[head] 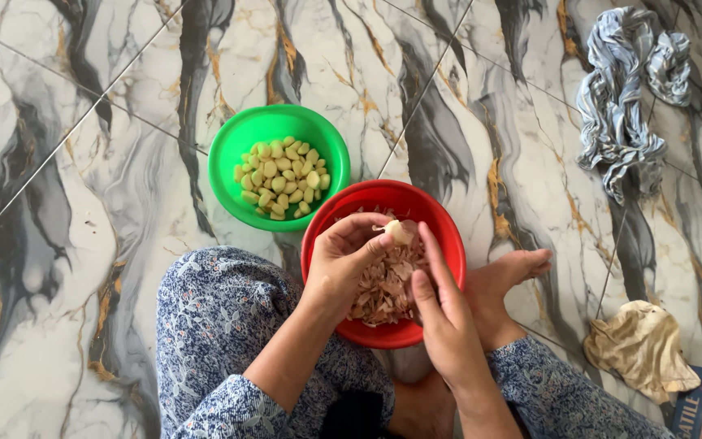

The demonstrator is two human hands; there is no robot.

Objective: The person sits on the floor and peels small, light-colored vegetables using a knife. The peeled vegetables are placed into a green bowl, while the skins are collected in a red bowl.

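Two hands, left hand (343,260) and right hand (440,313), fingers pinched on one garlic clove (400,232) over two bowls

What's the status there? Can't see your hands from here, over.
Both hands on one garlic clove: left hand, right hand, over red bowl of skins. Peeled cloves in green bowl. Nothing in the way.

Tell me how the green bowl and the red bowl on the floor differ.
The round green plastic bowl holds peeled pale-yellow garlic cloves; the round red plastic bowl holds dry brownish garlic skins. The green bowl stands apart from the hands; the left hand and right hand work over the red bowl, holding a garlic clove. The red bowl lies nearer the person. Both rest on the marble-patterned tile floor.
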